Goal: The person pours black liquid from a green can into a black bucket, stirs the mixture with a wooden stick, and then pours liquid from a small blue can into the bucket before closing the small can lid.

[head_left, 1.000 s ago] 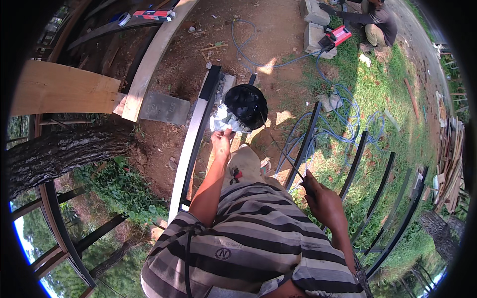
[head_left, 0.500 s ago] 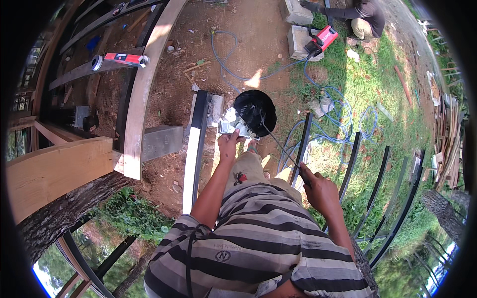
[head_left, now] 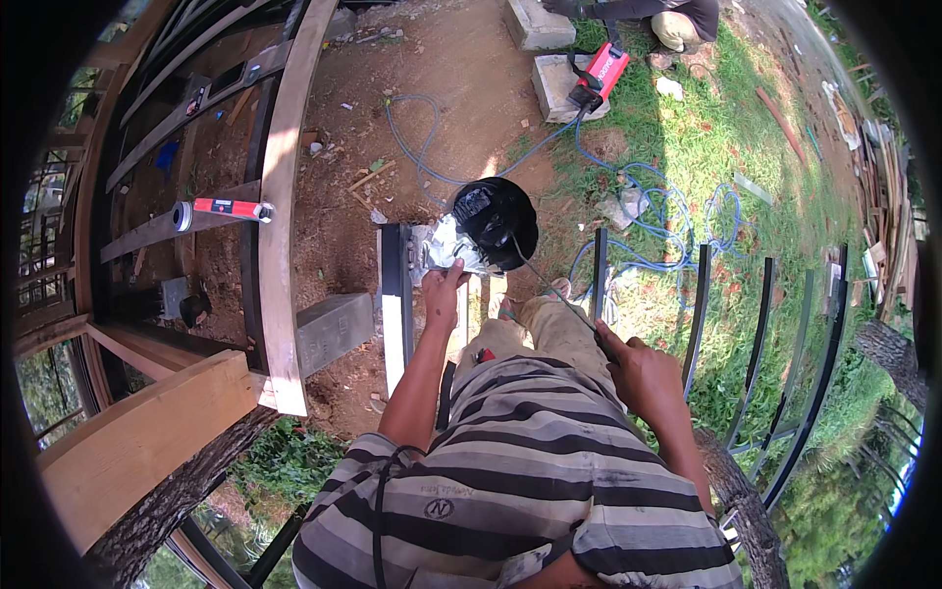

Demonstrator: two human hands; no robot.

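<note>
A round black bucket [head_left: 510,224], glossy and dark inside, is in front of me at mid-view. Against its left side is a crumpled, silvery sheet-like piece [head_left: 446,243]. My left hand [head_left: 444,292] is closed on the near edge of this piece, thumb and fingers pinching it. My right hand [head_left: 643,373] is wrapped round the near end of a long thin rod [head_left: 561,294]. The rod slants up and left to the bucket; its far tip is hidden in the dark. Whether the bucket rests on something or hangs, I cannot tell.
Black metal bars [head_left: 699,314] stand in a row on my right. A black-and-white beam [head_left: 394,314] is close to my left arm. Wooden boards [head_left: 280,206] and a red level [head_left: 234,208] lie farther left. Blue cable [head_left: 628,265] leads to a red machine [head_left: 601,74]; another person [head_left: 677,25] crouches behind.
My view has shifted, so the boards and bars sit differently in it. Both hands keep their grips. The rod leans a little more steeply, and my right hand is slightly farther right.
</note>
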